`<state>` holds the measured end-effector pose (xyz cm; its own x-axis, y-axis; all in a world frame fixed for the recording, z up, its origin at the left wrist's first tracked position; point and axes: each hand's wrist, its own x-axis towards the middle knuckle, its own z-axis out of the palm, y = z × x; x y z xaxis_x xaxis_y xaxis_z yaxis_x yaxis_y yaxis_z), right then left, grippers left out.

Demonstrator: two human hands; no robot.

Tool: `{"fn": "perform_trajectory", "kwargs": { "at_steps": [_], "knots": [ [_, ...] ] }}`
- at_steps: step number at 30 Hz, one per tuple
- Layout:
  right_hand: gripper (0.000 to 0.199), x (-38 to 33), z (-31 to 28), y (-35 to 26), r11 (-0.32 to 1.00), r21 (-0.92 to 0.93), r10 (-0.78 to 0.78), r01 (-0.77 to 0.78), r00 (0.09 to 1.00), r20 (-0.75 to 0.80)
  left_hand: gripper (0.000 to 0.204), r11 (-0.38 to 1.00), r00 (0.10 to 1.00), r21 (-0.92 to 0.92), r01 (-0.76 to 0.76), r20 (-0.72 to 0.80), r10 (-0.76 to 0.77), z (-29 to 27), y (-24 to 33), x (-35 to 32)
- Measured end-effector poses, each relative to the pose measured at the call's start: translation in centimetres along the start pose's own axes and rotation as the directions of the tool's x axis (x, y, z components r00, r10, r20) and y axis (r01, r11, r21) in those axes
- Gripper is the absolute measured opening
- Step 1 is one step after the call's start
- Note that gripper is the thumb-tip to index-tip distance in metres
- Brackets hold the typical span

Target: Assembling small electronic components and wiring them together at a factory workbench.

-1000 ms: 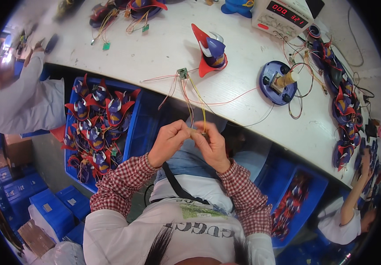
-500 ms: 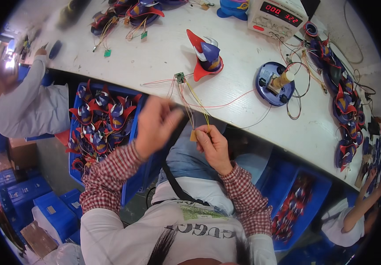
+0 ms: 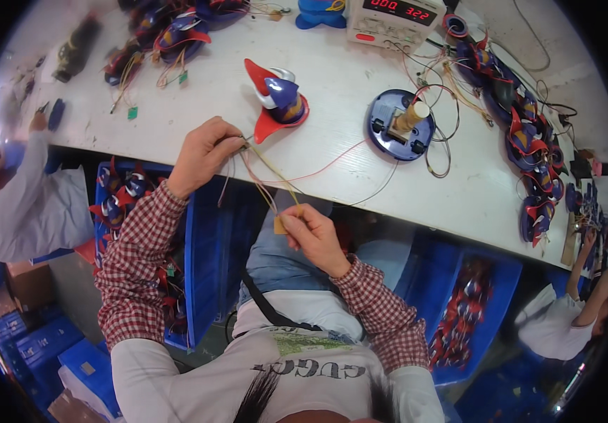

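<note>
We hold our left hand (image 3: 204, 156) out at ten o'clock, its forearm (image 3: 138, 247) slanting toward one, thumb and fingertips pinched together; our right hand (image 3: 316, 240) sits at four o'clock from it, closer to our body, wrist (image 3: 342, 266) behind, fingers curled against the thumb, both elbows bent, the hands apart

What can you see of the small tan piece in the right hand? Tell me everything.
The small tan piece looks flat and straight-edged; its material is unclear. The right hand pinches one side, hiding part of it. It is held beyond the near edge of the white table, over the lap. Thin wires run from beside it up toward the left hand; whether they join it is hidden.
</note>
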<state>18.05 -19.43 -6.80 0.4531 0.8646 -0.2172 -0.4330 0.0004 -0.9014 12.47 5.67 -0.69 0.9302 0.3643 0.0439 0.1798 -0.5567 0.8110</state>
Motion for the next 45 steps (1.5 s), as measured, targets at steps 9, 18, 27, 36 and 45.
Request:
{"fn": "perform_trajectory", "kwargs": {
  "at_steps": [9, 18, 27, 36, 45],
  "knots": [
    [0.013, 1.3, 1.1, 0.1, 0.999, 0.041, 0.028, -0.029, 0.999, 0.022, 0.009, 0.997, 0.998, -0.027, 0.066, 0.02, -0.065, -0.9, -0.3, 1.2],
    [0.015, 4.2, 5.1, 0.3, 0.991, 0.128, 0.037, -0.04, 0.999, 0.031, 0.01, 0.996, 0.997, -0.021, 0.083, 0.01, -0.083, -2.7, -1.7, 2.7],
    [0.016, 3.1, 4.6, 0.5, 0.977, 0.208, 0.038, -0.043, 0.999, 0.028, 0.016, 0.98, 0.992, -0.15, 0.129, 0.029, -0.126, -2.2, -2.1, 1.9],
    [0.016, 3.1, 5.4, -0.8, 0.976, 0.214, 0.028, -0.026, 1.0, -0.01, 0.025, 0.956, 0.966, 0.264, -0.126, -0.187, 0.179, -2.0, -1.5, 1.2],
    [0.017, 3.1, 5.5, -1.4, 0.999, 0.017, 0.031, -0.031, 0.999, 0.006, 0.029, 0.5, 0.902, -0.84, 0.211, -0.029, -0.43, 7.3, 2.1, -10.9]
  ]
}}
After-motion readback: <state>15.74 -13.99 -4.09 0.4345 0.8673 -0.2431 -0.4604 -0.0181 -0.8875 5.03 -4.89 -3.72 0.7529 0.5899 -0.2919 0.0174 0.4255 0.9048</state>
